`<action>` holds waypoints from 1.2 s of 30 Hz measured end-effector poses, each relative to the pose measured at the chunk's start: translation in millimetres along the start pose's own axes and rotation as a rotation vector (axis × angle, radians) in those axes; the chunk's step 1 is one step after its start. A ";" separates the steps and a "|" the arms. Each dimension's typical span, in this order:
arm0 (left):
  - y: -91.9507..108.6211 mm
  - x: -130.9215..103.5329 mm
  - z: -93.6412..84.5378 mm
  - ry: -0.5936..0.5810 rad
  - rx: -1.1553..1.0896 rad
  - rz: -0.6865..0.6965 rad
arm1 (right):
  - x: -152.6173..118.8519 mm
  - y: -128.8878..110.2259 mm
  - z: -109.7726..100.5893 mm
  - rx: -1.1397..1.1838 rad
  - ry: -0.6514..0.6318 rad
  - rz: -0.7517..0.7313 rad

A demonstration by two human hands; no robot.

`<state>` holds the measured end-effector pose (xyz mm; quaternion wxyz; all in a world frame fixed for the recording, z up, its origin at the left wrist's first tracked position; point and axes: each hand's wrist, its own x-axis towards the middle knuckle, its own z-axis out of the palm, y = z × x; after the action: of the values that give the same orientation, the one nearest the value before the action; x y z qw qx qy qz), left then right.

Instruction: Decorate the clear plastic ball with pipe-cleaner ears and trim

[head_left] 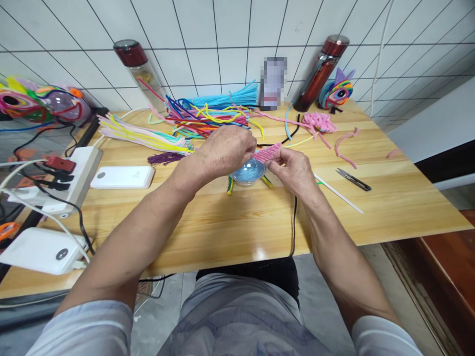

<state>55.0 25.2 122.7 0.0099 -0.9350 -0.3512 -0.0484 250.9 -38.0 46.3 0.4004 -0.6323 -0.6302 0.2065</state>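
While both hands meet over a clear ball, the right one pinches pink ribbed work

As the two hands come together above the table (208,225), the right hand (293,170) grips a pink ribbed piece (270,152) between thumb and fingers. That piece points up and away from the right fingertips, spanning the gap towards the left hand (228,148). The left hand is bent over with its fingers curled down — whether they grip anything I cannot tell, since the back of the hand hides them.

Just below the left fingers sits a clear ball (248,174) with blue inside; the pink piece overlaps its upper right edge in view. Two green-and-yellow strips (230,187) stick out from under the ball, one below the left hand, the other beside the right fingertips.

Beyond the left hand lies a heap of coloured fuzzy stems (211,121), and left of that hand a pale bundle (144,137) and a purple bundle (166,158). A white power bank (122,177) rests left of the left forearm. Right of the right hand are a white stick (339,194) and, farther out, black snips (354,179); beyond it, a looped pink bunch (319,122) and a loose pink strand (345,151).
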 end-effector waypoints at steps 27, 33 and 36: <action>-2.7 0.0 2.8 0.043 -0.007 0.036 | 0.8 3.7 1.7 -0.006 -0.001 0.003; -1.0 -0.1 1.6 0.024 -0.005 0.023 | 0.1 -0.5 -0.3 0.013 -0.017 0.005; -1.0 0.3 1.5 0.033 -0.010 0.024 | 0.0 0.2 -0.5 0.016 -0.021 0.004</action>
<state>54.6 26.2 121.3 0.0115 -0.9383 -0.3394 -0.0657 251.5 -38.1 46.4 0.3983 -0.6283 -0.6313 0.2191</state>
